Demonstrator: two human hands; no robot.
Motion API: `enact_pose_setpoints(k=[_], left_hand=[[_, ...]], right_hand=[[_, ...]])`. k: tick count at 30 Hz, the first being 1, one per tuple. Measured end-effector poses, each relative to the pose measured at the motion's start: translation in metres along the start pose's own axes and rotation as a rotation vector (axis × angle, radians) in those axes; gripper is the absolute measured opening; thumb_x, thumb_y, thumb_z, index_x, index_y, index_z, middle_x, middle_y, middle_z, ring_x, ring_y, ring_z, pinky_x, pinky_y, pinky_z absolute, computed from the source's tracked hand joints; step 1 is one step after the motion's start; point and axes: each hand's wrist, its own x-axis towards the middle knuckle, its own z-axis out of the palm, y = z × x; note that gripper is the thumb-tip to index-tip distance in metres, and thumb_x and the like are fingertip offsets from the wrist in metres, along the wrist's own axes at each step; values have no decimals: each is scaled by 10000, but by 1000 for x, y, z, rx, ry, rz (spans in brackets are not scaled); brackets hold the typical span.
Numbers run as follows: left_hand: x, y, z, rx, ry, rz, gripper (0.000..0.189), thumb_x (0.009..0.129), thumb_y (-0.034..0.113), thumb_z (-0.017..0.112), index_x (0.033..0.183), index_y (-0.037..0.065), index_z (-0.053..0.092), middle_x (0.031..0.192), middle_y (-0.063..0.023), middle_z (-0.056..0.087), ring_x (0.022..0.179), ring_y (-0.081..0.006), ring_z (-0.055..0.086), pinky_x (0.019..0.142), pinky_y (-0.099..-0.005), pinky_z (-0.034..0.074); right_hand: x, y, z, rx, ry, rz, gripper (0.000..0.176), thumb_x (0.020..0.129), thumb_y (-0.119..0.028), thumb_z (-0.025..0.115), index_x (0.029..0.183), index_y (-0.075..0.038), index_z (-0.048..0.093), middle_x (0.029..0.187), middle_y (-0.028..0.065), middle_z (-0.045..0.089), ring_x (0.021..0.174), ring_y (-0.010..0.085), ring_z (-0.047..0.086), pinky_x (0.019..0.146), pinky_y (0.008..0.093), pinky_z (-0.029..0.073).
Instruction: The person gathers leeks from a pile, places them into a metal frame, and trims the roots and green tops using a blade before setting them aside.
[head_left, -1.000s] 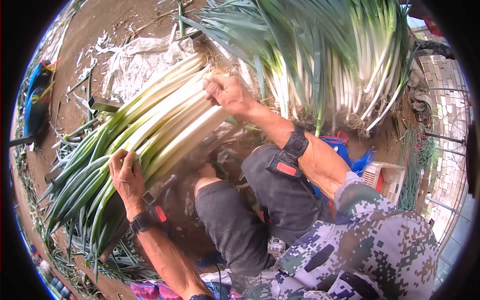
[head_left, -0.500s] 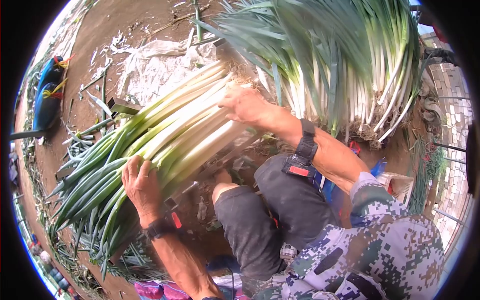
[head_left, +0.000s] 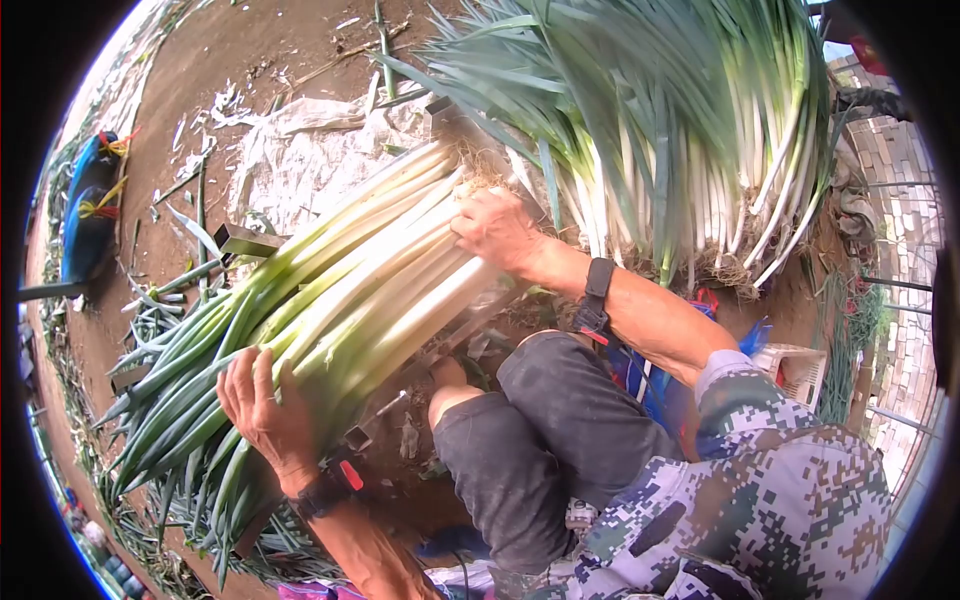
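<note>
A thick bundle of long green onions (head_left: 370, 270) lies slantwise in front of me, resting on a metal frame (head_left: 245, 242). Its white root ends point to the upper right and its green leaves spread to the lower left. My right hand (head_left: 495, 230) has its fingers curled over the white stems close to the roots; the fingertips are partly hidden. Over the leaf end, my left hand (head_left: 262, 405) lies with its fingers stretched out against the near side of the leaves. Both wrists wear black straps.
A large heap of green onions (head_left: 650, 130) stands at the upper right. Whitish sheeting (head_left: 290, 165) and leaf scraps cover the soil behind the frame. Blue bundles (head_left: 92, 225) sit at the far left. Close to my right elbow is a pale crate (head_left: 795, 372). My bent knees (head_left: 570, 400) are below the bundle.
My left hand has slid a little left and down along the leaves. My right hand stays at the root end, its fingers more curled. The view has shifted slightly.
</note>
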Motion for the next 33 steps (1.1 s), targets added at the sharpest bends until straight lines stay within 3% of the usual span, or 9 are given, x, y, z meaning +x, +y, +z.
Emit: enact_pose_setpoints(k=[7, 9, 11, 14, 17, 18, 29, 31, 33], left_hand=[[-7, -13, 20, 227, -187, -128, 415, 1021, 364, 545, 1366, 138, 591, 1481, -105, 508, 1414, -295, 410, 1201, -489, 230], [-16, -19, 39, 225, -194, -125, 386, 1070, 319, 420, 1381, 166, 589, 1513, -76, 487, 1442, -283, 379, 1211, -488, 205], [-21, -24, 45, 213, -202, -141, 378, 1067, 300, 429, 1383, 171, 589, 1519, -63, 484, 1447, -277, 372, 1215, -485, 196], [-22, -24, 48, 218, -207, -152, 373, 1054, 277, 446, 1382, 173, 590, 1515, -56, 491, 1451, -273, 367, 1215, -481, 191], [-22, -19, 42, 234, -205, -134, 379, 1031, 228, 460, 1383, 170, 589, 1510, -58, 495, 1449, -278, 370, 1214, -480, 196], [-22, -17, 40, 237, -197, -122, 384, 1028, 224, 456, 1383, 166, 589, 1511, -57, 495, 1448, -277, 371, 1214, -480, 194], [-30, -34, 68, 245, -110, -97, 430, 990, 180, 394, 1368, 129, 594, 1501, -44, 517, 1438, -264, 391, 1202, -453, 228], [-32, -37, 70, 228, -110, -108, 436, 999, 192, 381, 1378, 127, 588, 1502, -43, 516, 1440, -267, 388, 1198, -453, 232], [-36, -43, 73, 231, -109, -96, 446, 1004, 206, 369, 1386, 123, 583, 1506, -43, 512, 1443, -269, 384, 1198, -450, 232]], right_hand=[[-6, 21, -14, -78, -99, -32, 160, 802, -319, 705, 791, -163, 671, 851, 29, 656, 850, 207, 632, 746, 397, 470], [0, 17, -19, 27, -204, 53, 218, 848, -356, 688, 851, -138, 690, 875, 31, 666, 877, 226, 640, 786, 413, 469], [7, 19, -30, 214, -317, 154, 282, 878, -390, 675, 934, -114, 701, 919, 50, 673, 911, 252, 642, 830, 438, 478], [30, -1, -33, 442, -81, 280, 550, 951, -507, 588, 1270, -64, 645, 1211, 179, 649, 1149, 358, 596, 1006, 471, 431], [33, -25, 5, 532, -261, 186, 766, 966, -675, 430, 1449, -84, 495, 1437, 202, 504, 1365, 370, 438, 1157, 535, 298], [31, -26, 9, 426, -516, 167, 866, 965, -730, 339, 1529, -74, 379, 1547, 199, 394, 1465, 386, 303, 1213, 531, 184], [11, -27, 30, 349, -382, 64, 872, 969, -692, 360, 1520, -17, 360, 1555, 205, 378, 1468, 381, 307, 1225, 518, 150], [9, -28, 36, 305, -250, 30, 858, 953, -669, 437, 1467, 17, 410, 1470, 213, 454, 1400, 372, 394, 1160, 498, 280], [4, -28, 60, 377, -210, 46, 856, 934, -653, 494, 1449, 26, 424, 1457, 223, 463, 1389, 375, 401, 1152, 499, 294]])
